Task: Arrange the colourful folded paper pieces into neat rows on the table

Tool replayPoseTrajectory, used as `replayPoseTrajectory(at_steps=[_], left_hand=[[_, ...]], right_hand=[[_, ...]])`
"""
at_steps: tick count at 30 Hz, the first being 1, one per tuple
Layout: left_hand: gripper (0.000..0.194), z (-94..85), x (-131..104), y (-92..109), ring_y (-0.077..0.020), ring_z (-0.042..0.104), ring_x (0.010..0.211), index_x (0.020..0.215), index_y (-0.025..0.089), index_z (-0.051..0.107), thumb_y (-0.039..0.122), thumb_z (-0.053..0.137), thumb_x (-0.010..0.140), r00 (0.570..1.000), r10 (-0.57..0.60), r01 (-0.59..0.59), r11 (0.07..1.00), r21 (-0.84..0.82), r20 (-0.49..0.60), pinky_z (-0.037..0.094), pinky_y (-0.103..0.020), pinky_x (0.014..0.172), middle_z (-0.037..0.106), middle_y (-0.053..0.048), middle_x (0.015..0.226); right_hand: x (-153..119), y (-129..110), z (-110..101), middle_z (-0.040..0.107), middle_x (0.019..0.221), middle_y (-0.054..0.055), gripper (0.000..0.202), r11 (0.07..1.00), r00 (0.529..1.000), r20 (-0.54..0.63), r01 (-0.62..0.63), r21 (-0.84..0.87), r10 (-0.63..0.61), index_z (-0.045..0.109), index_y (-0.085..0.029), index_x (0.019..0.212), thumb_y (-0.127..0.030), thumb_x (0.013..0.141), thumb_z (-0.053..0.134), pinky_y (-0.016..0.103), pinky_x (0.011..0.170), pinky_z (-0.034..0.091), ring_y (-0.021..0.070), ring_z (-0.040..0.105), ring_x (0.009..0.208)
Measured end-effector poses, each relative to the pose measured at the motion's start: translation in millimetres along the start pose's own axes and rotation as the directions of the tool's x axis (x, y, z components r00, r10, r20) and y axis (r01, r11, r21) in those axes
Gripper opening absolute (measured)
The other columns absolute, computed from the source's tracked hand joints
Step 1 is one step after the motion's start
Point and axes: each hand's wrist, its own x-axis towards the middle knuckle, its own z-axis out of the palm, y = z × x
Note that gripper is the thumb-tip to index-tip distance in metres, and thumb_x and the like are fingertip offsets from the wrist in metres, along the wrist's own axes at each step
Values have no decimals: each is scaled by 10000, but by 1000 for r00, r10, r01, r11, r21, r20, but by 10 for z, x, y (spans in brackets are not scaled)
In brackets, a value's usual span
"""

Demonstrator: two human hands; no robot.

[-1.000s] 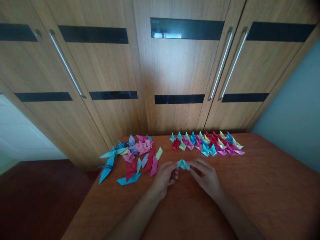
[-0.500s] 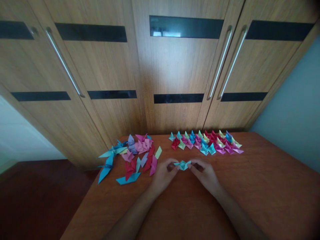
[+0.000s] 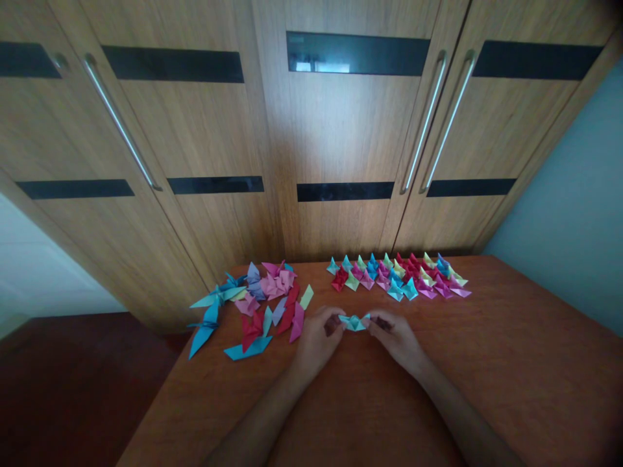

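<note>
A small pale-teal origami boat (image 3: pixel 355 323) is stretched between my two hands, over the middle of the table. My left hand (image 3: pixel 321 337) pinches its left tip between thumb and fingers. At the opposite tip, my right hand (image 3: pixel 396 337) has the same kind of pinch. Behind them stand rows of folded paper boats (image 3: pixel 410 288) in teal, blue, yellow, red and pink. To the left of my left hand lies a loose pile of folded paper pieces (image 3: pixel 252 331), some of them flat, others shaped like cranes.
The wooden table (image 3: pixel 525 363) runs up to a wardrobe (image 3: pixel 335 136) with long metal handles (image 3: pixel 424 123). A pale wall (image 3: pixel 574 214) borders the right side. Past the table's left edge, the dark reddish floor (image 3: pixel 82 383) shows.
The boat's shape between my fingers looks slightly different, its middle more raised. Both hands keep their pinch; the whole view has shifted a little.
</note>
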Motion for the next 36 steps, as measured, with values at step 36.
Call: replayPoseTrajectory(at_steps=[36], left_hand=[[157, 800, 648, 92, -141, 574, 736, 844, 213, 675, 171, 525, 832, 967, 205, -237, 942, 238, 154, 436, -231, 678, 644, -16, 808]], right_hand=[[60, 188, -507, 683, 853, 79, 246, 520, 882, -210, -425, -741, 422, 646, -223, 813, -322, 844, 423, 262, 590, 349, 218, 631, 799]])
